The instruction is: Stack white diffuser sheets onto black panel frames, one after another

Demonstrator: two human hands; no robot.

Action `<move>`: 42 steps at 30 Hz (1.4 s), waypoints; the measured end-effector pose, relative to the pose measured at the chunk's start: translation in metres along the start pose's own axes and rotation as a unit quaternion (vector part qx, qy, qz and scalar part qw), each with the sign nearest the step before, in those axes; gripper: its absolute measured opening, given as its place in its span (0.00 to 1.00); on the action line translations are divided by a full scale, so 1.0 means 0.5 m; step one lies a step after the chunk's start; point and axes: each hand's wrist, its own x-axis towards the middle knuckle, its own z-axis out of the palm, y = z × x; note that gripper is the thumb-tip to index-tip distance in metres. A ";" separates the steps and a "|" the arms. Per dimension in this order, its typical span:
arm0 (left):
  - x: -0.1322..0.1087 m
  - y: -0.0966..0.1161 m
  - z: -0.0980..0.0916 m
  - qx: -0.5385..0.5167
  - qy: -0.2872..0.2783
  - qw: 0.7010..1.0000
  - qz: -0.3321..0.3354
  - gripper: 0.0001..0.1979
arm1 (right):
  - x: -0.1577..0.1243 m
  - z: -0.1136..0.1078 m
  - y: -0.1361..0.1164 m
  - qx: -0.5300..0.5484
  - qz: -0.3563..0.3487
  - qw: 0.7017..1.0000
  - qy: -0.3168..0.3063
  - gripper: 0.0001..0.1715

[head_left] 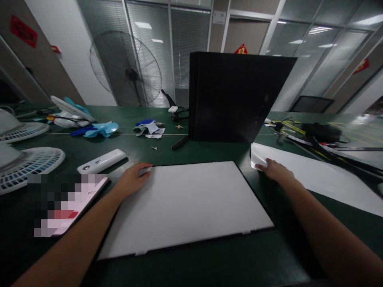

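A flat white panel [191, 203] with a thin black frame lies on the green table in front of me. My left hand [135, 179] is at its far left corner, thumb and fingers closed around the edge there. Off to the right, my right hand [277, 170] pinches the near left corner of a large glossy white sheet [323, 179]. That corner curls up a little, while the rest of the sheet stretches away to the right over the table. Small pale tabs show along the panel's near edge.
Behind the panel stands a big black box-like screen or case [239, 97]. At left are a white oblong device [102, 161], a pink phone-like object [80, 203], white fan grilles [32, 163] and blue fan blades [101, 129]. Cables [317, 147] lie at far right.
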 end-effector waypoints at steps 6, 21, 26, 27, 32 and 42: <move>0.000 -0.001 -0.002 -0.007 0.003 1.000 0.002 0.29 | -0.053 -0.050 -0.040 -0.019 0.012 0.999 0.023 0.45; -0.001 -0.008 0.002 -0.028 -0.002 0.999 -0.033 0.26 | -0.414 -0.113 -0.307 0.068 -0.399 0.909 -0.098 0.54; 0.001 -0.019 0.004 -0.051 0.000 0.997 -0.057 0.28 | -0.437 -0.120 -0.310 0.136 -0.513 0.824 -0.199 0.44; 0.002 -0.022 0.005 -0.059 0.003 0.997 -0.057 0.28 | -0.424 -0.116 -0.306 0.141 -0.514 0.828 -0.175 0.41; 0.011 -0.031 0.008 -0.170 0.036 0.981 -0.080 0.26 | -0.312 -0.074 -0.266 0.059 -0.447 0.893 -0.015 0.33; 0.023 -0.026 0.006 -0.340 0.132 0.920 -0.145 0.19 | -0.349 -0.108 -0.271 -0.012 -0.480 0.877 -0.020 0.32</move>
